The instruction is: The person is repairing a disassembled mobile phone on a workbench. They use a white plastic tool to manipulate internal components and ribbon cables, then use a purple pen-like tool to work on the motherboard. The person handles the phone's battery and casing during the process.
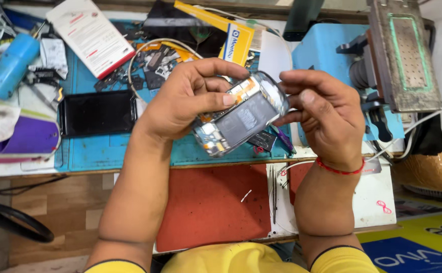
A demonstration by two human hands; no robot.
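Left hand [188, 98] and right hand [322, 114] pinch an opened phone [241, 119] above the blue mat [109, 149], beside a black phone [97, 112].

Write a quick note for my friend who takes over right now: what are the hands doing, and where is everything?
Left hand: grips the opened phone from its left side, thumb across the battery.
Right hand: fingertips pinch the phone's upper right end.
The phone is held in the air above the blue mat, its back cover off and its insides showing.
A second, dark phone lies flat on the mat, to the left.
Tweezers lie beside the red pad.
Done: phone opened. Left: it is not closed up yet.
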